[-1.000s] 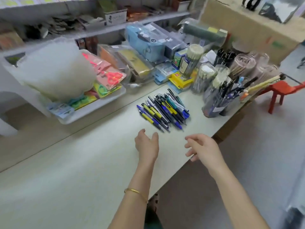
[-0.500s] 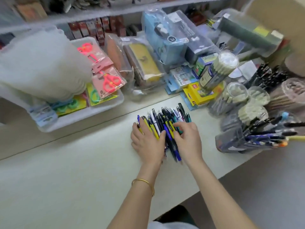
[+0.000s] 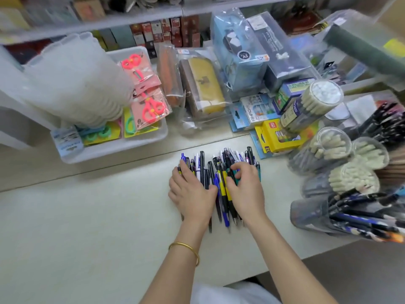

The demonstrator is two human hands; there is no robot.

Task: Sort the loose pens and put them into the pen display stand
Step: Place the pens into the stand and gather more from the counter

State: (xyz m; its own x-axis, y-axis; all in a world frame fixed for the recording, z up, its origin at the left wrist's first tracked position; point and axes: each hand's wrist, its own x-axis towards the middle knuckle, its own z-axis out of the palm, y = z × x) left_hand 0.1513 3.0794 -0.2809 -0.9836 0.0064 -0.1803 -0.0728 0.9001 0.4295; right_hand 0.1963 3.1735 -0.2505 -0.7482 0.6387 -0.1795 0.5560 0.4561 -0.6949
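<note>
With left hand (image 3: 192, 191) flat on the loose pens (image 3: 223, 189) at twelve o'clock and right hand (image 3: 246, 189) pinching a few, I'd bunch one colour before swinging to the three-o'clock pen display stand (image 3: 306, 213).

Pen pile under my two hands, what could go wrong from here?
1. The loose pens are mixed colours, some crossed, under the left hand and right hand. Scooping a bunch may mix types or send some rolling toward the table edge.
2. The tilted pen holder lies near the right forearm at the table's corner, so a sideways sweep could knock it off.
</note>
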